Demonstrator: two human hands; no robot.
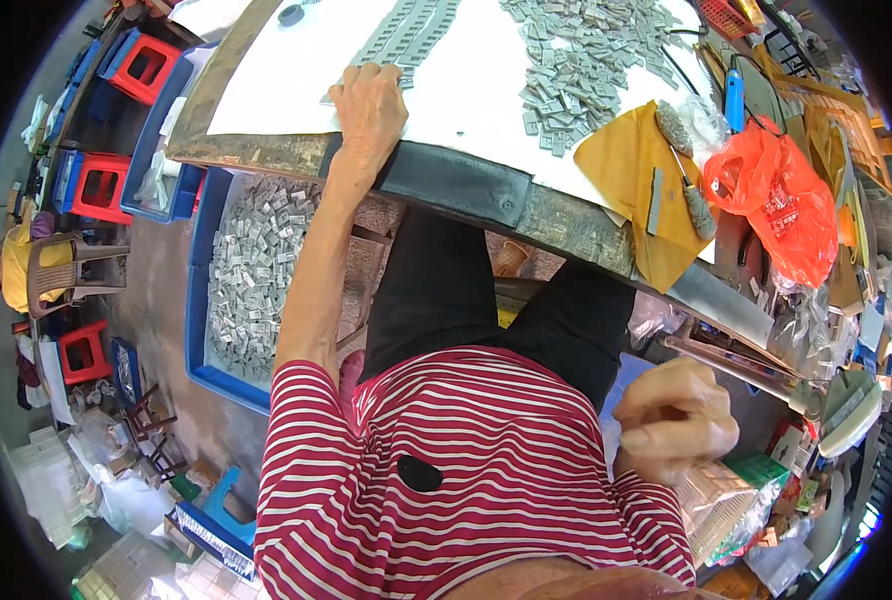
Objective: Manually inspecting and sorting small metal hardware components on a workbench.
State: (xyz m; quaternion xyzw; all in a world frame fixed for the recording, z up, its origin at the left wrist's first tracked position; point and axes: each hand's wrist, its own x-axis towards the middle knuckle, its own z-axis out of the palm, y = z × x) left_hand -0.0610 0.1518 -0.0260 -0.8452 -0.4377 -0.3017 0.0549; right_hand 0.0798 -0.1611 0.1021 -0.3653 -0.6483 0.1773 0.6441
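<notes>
My left hand [369,108] rests on the white-covered table top, its fingers curled down at the near end of rows of small grey pieces [406,45]. Whatever lies under those fingertips is hidden. Farther right on the white sheet spreads a loose heap of similar grey pieces [576,70]. My right hand [674,420] is raised off the table, close to my right side. Its fingers are curled into a loose fist, slightly blurred, and I cannot see what they hold, if anything.
A blue bin [198,300] of grey pieces [256,270] stands below the table's left edge. On the table's right lie brown paper [621,160], a double-ended brush [684,165], a red plastic bag [781,200] and a blue-handled tool [734,98]. Red stools [101,185] stand far left, near a seated person [26,268].
</notes>
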